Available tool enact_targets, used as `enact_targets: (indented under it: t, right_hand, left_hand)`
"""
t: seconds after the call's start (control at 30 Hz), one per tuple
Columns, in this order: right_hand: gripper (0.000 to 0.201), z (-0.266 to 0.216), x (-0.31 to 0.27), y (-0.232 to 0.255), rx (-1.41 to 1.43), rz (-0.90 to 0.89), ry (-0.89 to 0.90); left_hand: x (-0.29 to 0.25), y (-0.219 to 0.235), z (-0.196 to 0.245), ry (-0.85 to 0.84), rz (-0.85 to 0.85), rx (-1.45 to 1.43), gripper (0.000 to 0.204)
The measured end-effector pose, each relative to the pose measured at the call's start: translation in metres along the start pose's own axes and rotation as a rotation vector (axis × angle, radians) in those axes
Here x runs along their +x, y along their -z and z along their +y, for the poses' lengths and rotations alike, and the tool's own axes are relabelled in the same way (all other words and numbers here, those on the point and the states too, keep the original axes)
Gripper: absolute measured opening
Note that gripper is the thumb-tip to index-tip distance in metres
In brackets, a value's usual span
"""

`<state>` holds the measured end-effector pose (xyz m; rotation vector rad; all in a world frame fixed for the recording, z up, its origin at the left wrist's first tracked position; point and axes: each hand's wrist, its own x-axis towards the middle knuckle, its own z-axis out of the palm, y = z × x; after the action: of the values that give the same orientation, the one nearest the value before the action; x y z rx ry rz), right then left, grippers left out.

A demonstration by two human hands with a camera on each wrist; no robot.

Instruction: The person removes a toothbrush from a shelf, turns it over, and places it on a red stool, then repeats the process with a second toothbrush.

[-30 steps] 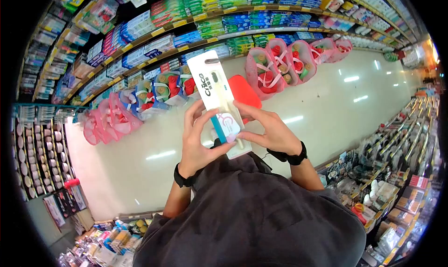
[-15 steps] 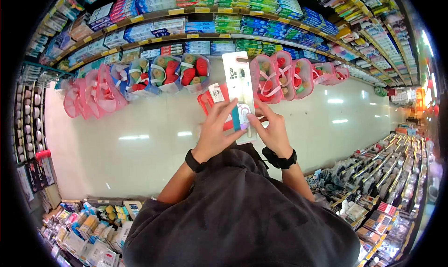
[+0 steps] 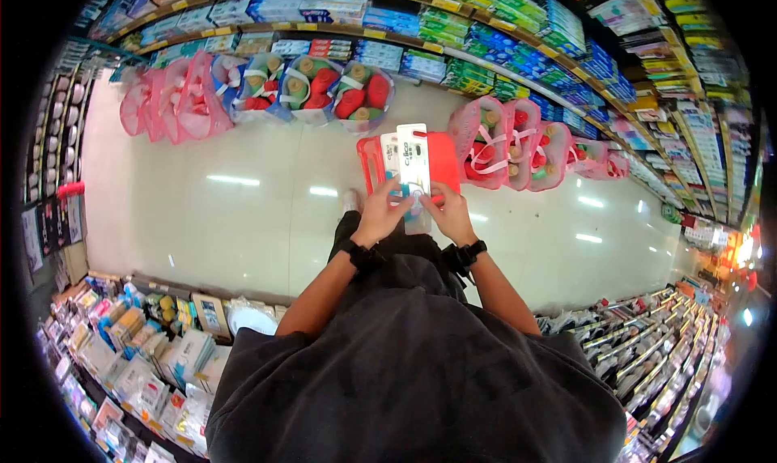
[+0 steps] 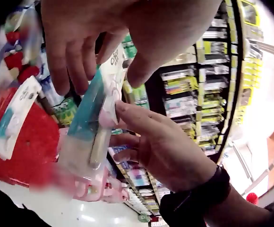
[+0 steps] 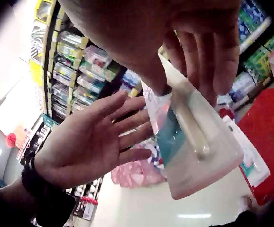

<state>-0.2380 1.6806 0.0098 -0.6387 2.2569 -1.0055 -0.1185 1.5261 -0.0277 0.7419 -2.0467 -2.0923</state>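
Observation:
A white and teal blister package with a slim handled item inside stands upright between the hands in the head view. My right hand pinches it, thumb on the front face and fingers behind. Beside its other edge is my left hand, its fingers extended around that edge in the right wrist view; how firmly they touch cannot be told. A similar package lies on a red object below the hands. The rest of that red object is partly hidden by the hands and package.
Shelves of boxed goods curve along the far side. Pink bags and clear, blue-edged bags stand on the tiled floor before them. Displays of packaged goods flank the person on both near sides.
The head view has shifted, and the hands and package appear smaller. More of the second package and red object shows beside the held package, which stays between the hands.

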Motion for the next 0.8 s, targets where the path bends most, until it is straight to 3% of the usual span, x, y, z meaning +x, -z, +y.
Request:
enact_targets:
  t: [0.17,0.23,0.3,0.37,0.4,0.47,0.57,0.8]
  right_hand:
    - [0.035,0.068,0.043,-0.027,-0.053,-0.077,0.078]
    - [0.029,0.076,0.062,-0.036,-0.081,-0.188,-0.079]
    - [0.042,0.082,0.081,-0.042,-0.03,-0.275,-0.176]
    - [0.04,0.137,0.097,-0.077,-0.181,-0.236,-0.106]
    - [0.04,0.148,0.104,-0.084,-0.172,-0.268,-0.14]
    - [0.039,0.177,0.117,-0.104,-0.178,-0.282,-0.128]
    - [0.038,0.186,0.127,-0.116,-0.251,-0.248,-0.172]
    - [0.036,0.2,0.137,-0.129,-0.219,-0.191,-0.174]
  left_hand:
    - [0.026,-0.022,-0.082,0.243,0.016,-0.033,0.063]
    - [0.04,-0.025,-0.106,0.356,0.035,0.009,0.062]
    - [0.051,-0.027,-0.121,0.371,0.064,-0.018,0.062]
    - [0.065,-0.029,-0.139,0.396,0.07,-0.025,0.062]
    - [0.068,-0.031,-0.175,0.37,0.106,0.134,0.061]
    - [0.073,-0.036,-0.19,0.391,0.172,0.078,0.052]
    - [0.082,-0.04,-0.235,0.344,0.212,0.169,0.054]
    - [0.092,-0.047,-0.231,0.387,0.279,0.031,0.05]
